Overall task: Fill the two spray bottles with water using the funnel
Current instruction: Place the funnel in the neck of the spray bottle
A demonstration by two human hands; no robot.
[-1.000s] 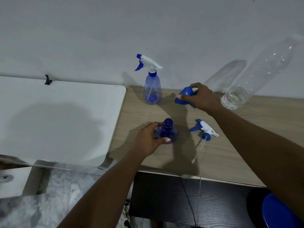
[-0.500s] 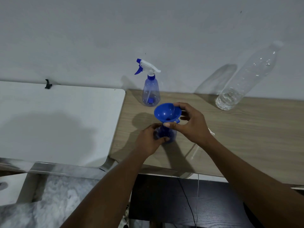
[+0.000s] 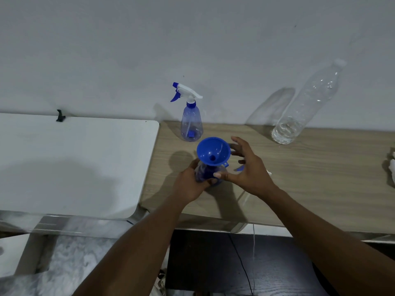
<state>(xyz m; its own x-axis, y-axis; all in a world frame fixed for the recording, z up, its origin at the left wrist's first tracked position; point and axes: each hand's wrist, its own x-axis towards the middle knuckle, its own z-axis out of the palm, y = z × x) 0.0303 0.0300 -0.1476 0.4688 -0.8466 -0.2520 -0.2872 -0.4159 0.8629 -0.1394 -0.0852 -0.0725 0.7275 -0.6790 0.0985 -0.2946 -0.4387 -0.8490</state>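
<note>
Spray bottles are sharing my wooden table with a nearly empty clear water bottle that is leaning against the wall at the far right, and the capped spray bottle is standing upright by the wall. My left hand is wrapping around the open spray bottle nearer me, which is carrying the blue funnel in its neck. My right hand is hovering spread and empty just beside the funnel, thumb tip touching the bottle.

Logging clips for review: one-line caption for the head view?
Left hand steadies open spray bottle with blue funnel seated; right hand open beside it.
</note>
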